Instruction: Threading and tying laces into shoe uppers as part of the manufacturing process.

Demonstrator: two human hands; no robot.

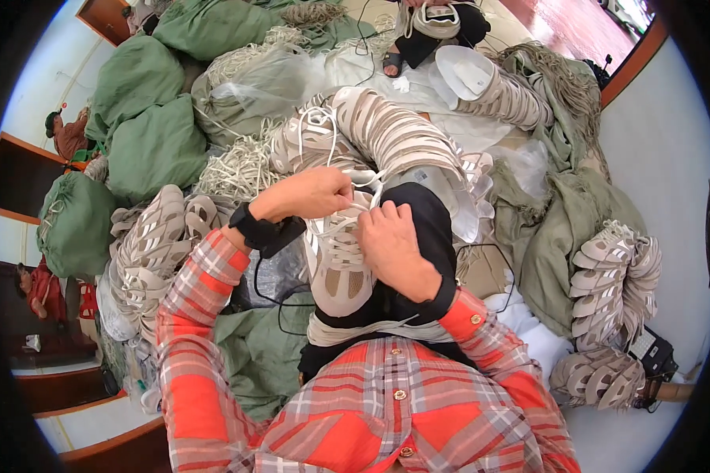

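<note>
A beige and grey shoe upper with white laces lies on my lap, its toe toward me. My left hand is closed at the far end of the lacing, pinching a white shoelace that loops up between my hands. From the other side, my right hand curls over the upper's edge, thumb and fingers drawn together on the lace; its fingertips are partly hidden. Just beyond my hands, a long curved stack of nested shoe uppers rests against my dark-trousered knee. A bundle of pale laces lies across my lap.
Green sacks and a heap of loose laces lie at the left. More stacked uppers stand at left and right. Olive cloth covers the right side. Another person's hand holds an upper at the far end.
</note>
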